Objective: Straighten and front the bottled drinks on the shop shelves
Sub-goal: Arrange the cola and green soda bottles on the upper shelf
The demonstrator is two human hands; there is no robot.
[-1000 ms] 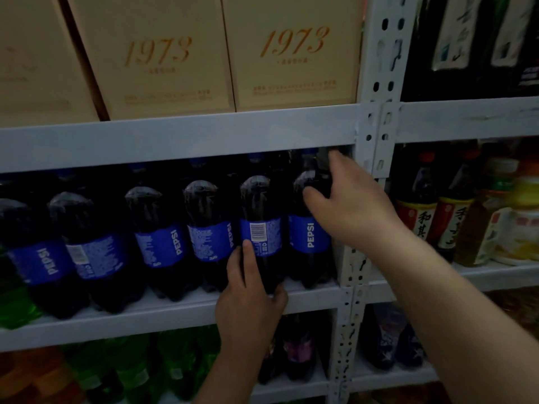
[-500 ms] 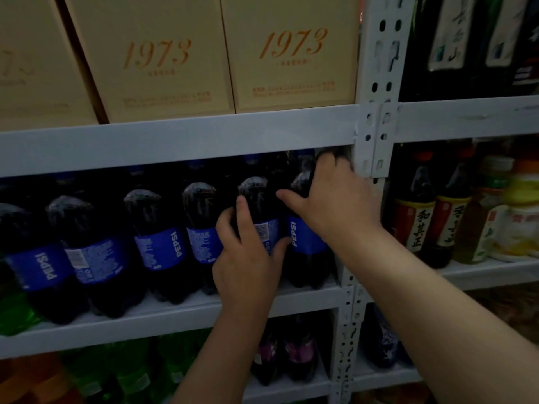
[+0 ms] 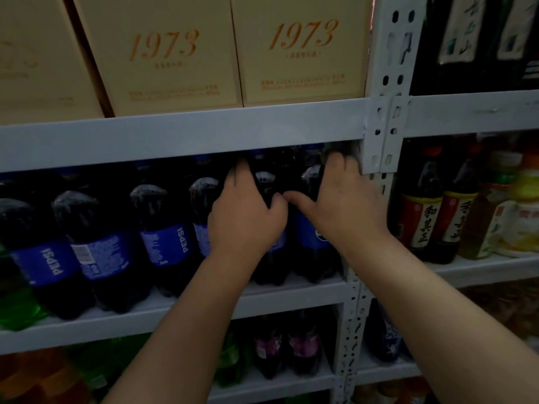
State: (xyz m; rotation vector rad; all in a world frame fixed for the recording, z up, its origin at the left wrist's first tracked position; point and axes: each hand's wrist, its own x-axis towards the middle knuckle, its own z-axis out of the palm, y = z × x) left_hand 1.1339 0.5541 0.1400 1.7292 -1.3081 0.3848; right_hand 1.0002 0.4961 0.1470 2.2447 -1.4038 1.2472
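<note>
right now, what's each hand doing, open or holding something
Left hand: grips the Pepsi bottle second from the right end.
Right hand: grips the rightmost Pepsi bottle near its top.

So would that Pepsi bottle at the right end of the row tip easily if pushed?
Probably heavy: the end Pepsi bottle looks full. Tall and narrow, so pushing high, where the right hand grips it, might tip it into the neighbouring bottle the left hand holds.

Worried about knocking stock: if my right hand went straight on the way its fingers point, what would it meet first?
The rightmost Pepsi bottle: your right hand grips its top. What lies behind is too dark to tell.
</note>
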